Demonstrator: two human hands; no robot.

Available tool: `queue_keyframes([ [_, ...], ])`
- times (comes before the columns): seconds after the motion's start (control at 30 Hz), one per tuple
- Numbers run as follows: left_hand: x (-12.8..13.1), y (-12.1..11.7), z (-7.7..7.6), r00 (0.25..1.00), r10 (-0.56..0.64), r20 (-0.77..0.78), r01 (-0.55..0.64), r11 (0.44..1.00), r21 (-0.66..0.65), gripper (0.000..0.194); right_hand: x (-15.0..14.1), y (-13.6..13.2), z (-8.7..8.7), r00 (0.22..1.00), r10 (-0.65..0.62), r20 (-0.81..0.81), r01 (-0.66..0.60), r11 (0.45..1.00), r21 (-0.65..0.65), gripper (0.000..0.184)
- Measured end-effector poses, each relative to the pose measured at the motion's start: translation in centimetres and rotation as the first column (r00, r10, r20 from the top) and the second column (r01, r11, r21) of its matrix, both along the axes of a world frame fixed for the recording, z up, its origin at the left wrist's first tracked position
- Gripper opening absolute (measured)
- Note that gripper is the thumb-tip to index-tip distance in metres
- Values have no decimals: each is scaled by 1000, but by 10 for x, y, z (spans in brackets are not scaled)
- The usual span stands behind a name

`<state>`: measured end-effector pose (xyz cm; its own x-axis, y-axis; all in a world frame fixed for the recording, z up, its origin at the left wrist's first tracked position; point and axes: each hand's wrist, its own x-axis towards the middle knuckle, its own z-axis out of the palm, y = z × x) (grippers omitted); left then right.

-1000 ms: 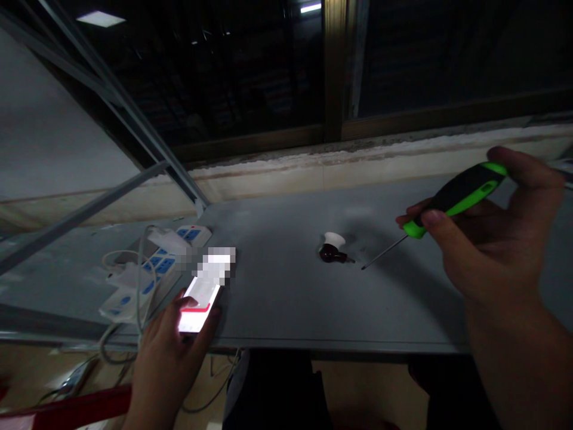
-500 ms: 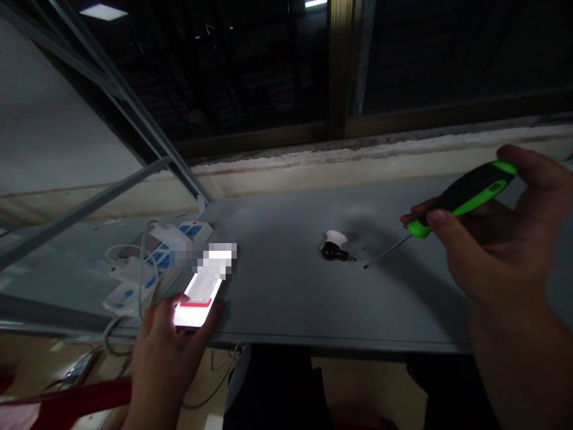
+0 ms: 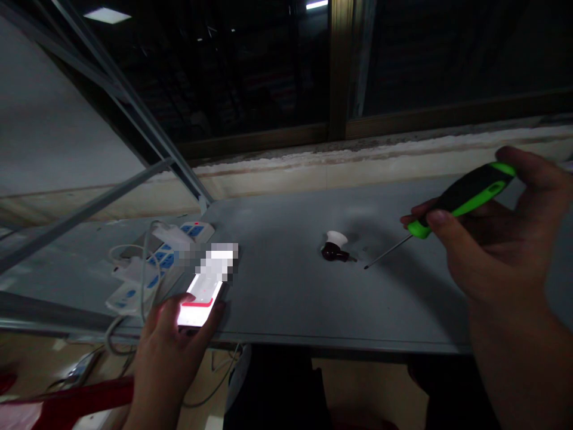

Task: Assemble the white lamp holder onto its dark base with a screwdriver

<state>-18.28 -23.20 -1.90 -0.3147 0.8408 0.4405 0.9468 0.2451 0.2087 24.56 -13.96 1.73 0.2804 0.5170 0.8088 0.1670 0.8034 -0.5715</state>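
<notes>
A power strip point(image 3: 154, 269) lies on the left of the tabletop point(image 3: 286, 304), with a small part point(image 3: 335, 247) near its middle. The left hand point(image 3: 172, 364) holds a phone point(image 3: 200, 301) just beside the strip, the right hand point(image 3: 501, 251) holds a screwdriver point(image 3: 461, 200) right of the part, and a window point(image 3: 268, 71) stands behind.
</notes>
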Motion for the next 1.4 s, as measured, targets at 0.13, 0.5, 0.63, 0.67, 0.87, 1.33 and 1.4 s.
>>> queue_keyframes([
  [0.13,-2,1,1,1000,-19,0,19,1000,-8,65,0,-1,0,1000,-8,-3,8,1000,-2,82],
  [0.5,1,0,-1,1000,-21,12,21,999,27,67,-2,0,0,999,23,-48,-24,1000,-4,82],
  [0.63,2,0,-1,1000,-23,3,23,999,26,68,-1,-1,0,999,30,-45,-30,1000,-5,82],
  [0.67,2,0,-1,1000,-25,-1,25,999,26,69,-1,-1,0,999,29,-41,-29,1000,-3,83],
  [0.87,-4,3,1,999,-45,2,45,999,8,80,-1,1,-2,998,21,-54,-22,1000,-10,81],
  [1.33,-43,69,26,932,-363,-12,348,902,-256,85,-6,-4,-1,999,-46,-13,44,996,-83,65],
  [1.4,-45,69,26,936,-349,-33,327,902,-281,86,-6,-4,-1,998,-50,-27,47,994,-99,65],
])
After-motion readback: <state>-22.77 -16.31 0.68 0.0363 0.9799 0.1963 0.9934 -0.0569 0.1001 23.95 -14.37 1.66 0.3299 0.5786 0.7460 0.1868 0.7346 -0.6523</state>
